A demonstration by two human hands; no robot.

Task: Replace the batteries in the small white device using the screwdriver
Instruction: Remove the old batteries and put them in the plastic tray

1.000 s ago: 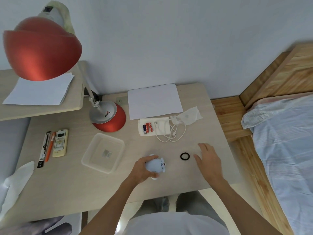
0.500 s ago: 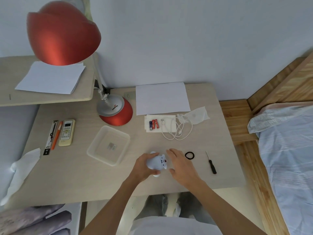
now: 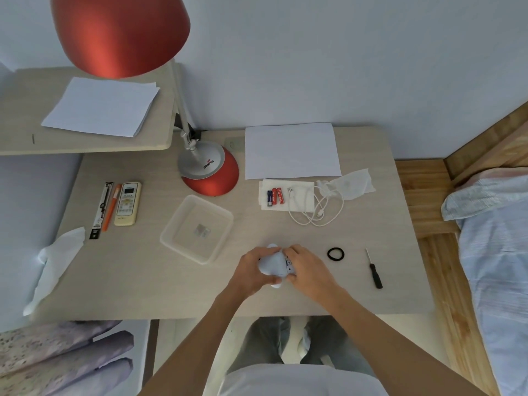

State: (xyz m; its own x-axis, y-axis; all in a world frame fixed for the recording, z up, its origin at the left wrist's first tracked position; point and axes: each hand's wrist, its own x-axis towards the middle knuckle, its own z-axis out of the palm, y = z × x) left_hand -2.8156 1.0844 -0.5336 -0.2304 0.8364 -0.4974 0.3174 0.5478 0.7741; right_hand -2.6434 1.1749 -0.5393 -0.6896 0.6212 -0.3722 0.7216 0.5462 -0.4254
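Head camera view, looking down at my desk [image 3: 120, 281]: the small white device [image 3: 273, 265], a rounded, smooth plastic shell, sits near the front edge, gripped from both sides. My left hand [image 3: 251, 271] wraps its left flank, thumb under the lower rim; my right hand [image 3: 307, 268] closes over its right side, fingers hiding most of that end. A small dark patch shows between the hands, too small for me to read.

Right of the device lies a black ring [image 3: 335, 254], and beyond that the screwdriver [image 3: 373, 270], thin metal shaft and black handle, untouched by either hand.

Behind the device, on a white tissue [image 3: 303, 195], three batteries [image 3: 275, 196] lie side by side, two red and one dark blue, next to a coiled white cable [image 3: 317, 210] and a crumpled clear bag [image 3: 351, 184]. A blank sheet of paper [image 3: 291, 151] lies further back.

Left of the device stands a translucent plastic tray [image 3: 171, 238]; a small greyish item lies in it, which I cannot identify. The red lamp [image 3: 211, 172] rises behind the tray, its shade cut off at the top edge.
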